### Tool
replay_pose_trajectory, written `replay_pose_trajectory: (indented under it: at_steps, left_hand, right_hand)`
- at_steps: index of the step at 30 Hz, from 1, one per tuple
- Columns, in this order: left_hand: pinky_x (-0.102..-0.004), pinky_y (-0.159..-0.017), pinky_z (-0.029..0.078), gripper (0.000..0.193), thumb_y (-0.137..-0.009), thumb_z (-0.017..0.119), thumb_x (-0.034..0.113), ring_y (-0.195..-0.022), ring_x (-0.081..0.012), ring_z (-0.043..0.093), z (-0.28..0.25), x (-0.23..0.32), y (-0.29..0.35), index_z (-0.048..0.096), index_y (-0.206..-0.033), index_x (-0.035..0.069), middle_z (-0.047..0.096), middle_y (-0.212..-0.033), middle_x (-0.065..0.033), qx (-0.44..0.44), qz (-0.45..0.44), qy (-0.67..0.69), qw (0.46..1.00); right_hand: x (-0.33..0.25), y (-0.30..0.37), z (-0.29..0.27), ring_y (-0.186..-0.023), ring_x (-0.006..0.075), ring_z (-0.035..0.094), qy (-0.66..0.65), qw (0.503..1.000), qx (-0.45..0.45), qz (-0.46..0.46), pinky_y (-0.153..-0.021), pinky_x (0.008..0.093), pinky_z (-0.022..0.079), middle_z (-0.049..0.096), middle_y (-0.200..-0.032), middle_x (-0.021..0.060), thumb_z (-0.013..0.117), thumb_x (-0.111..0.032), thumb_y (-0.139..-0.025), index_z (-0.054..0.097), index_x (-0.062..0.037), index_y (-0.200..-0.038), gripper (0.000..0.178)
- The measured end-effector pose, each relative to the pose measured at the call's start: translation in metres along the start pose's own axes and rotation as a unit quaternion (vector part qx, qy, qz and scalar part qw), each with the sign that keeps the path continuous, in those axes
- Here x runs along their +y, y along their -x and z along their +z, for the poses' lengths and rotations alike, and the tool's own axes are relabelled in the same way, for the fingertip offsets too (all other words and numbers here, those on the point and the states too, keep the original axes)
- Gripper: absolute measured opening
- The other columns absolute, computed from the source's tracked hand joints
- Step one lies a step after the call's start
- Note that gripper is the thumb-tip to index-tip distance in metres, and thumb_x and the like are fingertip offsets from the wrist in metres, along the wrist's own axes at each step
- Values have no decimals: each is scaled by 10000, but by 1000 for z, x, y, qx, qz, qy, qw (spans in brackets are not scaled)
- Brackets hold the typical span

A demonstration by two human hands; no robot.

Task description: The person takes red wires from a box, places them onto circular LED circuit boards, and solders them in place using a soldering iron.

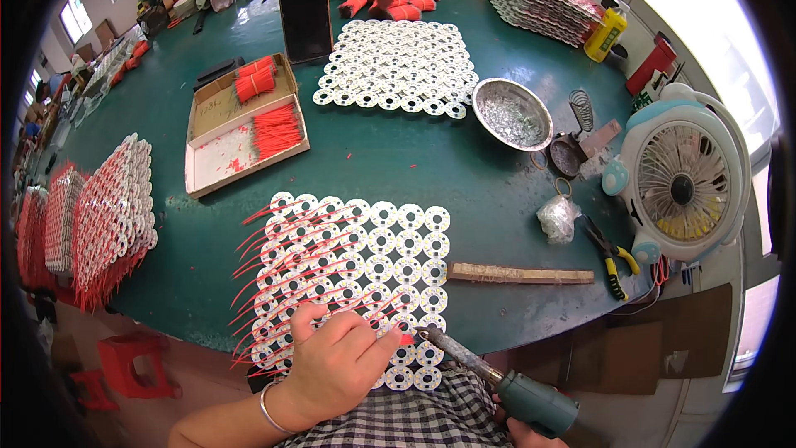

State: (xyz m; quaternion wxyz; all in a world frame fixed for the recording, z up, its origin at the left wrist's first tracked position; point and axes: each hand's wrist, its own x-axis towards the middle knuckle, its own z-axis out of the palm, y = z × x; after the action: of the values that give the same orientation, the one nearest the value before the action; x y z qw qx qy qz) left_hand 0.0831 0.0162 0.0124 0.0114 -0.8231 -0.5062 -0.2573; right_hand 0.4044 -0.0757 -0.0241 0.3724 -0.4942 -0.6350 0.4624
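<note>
A panel of joined round white LED boards lies at the table's near edge, with red wires sticking out to its left from many of the discs. Above its lower part is my left hand, thumb and fingertips pinched on a small bunch of short red wires. My right hand, mostly cut off by the lower edge, grips a soldering iron with a green handle. The iron's tip is close to the wires at my left fingertips; whether they touch I cannot tell.
An open cardboard box holds cut red wires. Beyond are a phone, another LED panel and a metal bowl. At right stand a fan and pliers; a wooden strip lies nearer. Wired panels stack at left. Other people sit across.
</note>
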Motion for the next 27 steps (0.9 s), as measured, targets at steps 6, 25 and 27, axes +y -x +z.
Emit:
replay_pose_trajectory:
  at_steps: [6, 25, 27]
  left_hand:
    - [-437, -895, 312, 185, -823, 689, 151, -818, -126, 572, 0, 0, 2, 753, -998, 149, 531, -751, 67, -8, -5, 8, 1000]
    - [-446, -856, 293, 249, -710, 818, 156, -764, -136, 579, 6, -7, 3, 730, -941, 191, 587, -773, 86, 2, -10, 69, 998]
    - [-448, -851, 292, 239, -709, 812, 150, -757, -137, 575, 6, -6, 3, 731, -930, 188, 587, -766, 85, 4, -11, 71, 997]
  right_hand:
    - [-14, -7, -1, -1104, 286, 643, 86, 996, 8, -14, -960, 387, 494, 653, -1225, 192, 749, -58, -862, 539, 59, -1320, 517]
    - [-8, -5, -4, -1099, 280, 601, 90, 995, -29, 12, -956, 416, 474, 597, -1241, 157, 705, -128, -900, 467, -9, -1341, 514]
    - [-6, -10, -10, -1107, 288, 599, 152, 983, -103, -14, -959, 421, 474, 593, -1254, 160, 705, -121, -897, 476, -10, -1344, 515]
